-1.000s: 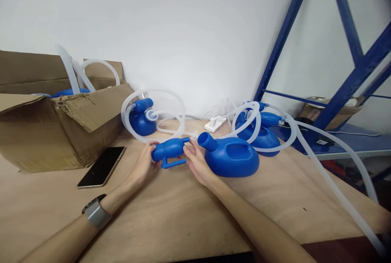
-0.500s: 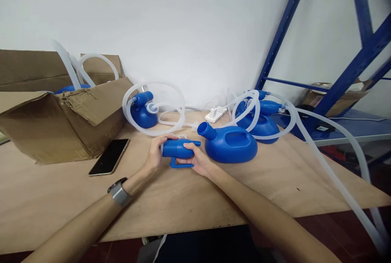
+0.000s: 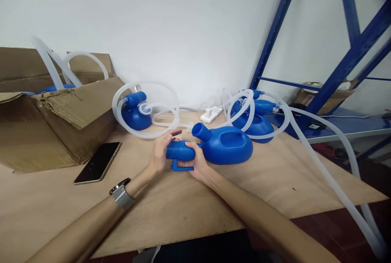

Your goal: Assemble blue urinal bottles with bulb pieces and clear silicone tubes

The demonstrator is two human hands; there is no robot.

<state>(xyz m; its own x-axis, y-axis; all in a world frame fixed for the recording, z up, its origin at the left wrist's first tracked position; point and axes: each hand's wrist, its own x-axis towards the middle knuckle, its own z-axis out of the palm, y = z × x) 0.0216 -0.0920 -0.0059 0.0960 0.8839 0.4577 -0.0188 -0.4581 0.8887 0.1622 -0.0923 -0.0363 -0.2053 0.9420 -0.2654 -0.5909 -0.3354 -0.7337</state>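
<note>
My right hand grips a blue plastic tubular piece, thumb on top and fingers beneath. The piece lies sideways above the table, with a blue L-shaped handle below it. At its left end is my left hand, palm against the end and fingers stretched out over it, apart from its top. A bit of white strap shows behind the piece. Just right of my hands stands a blue jug-like bottle with a moulded grip and an uncapped tilted neck. It partly hides behind the piece's right tip.
An open cardboard box with hoses stands left, near a black phone. Behind are a blue bottle with a coiled clear hose, a white power strip, and more hosed bottles. A blue rack stands right.
My left hand's fingers have loosened and lifted off the tubular piece's top. The piece is now closer to the bottle. The whole view has shifted slightly.
</note>
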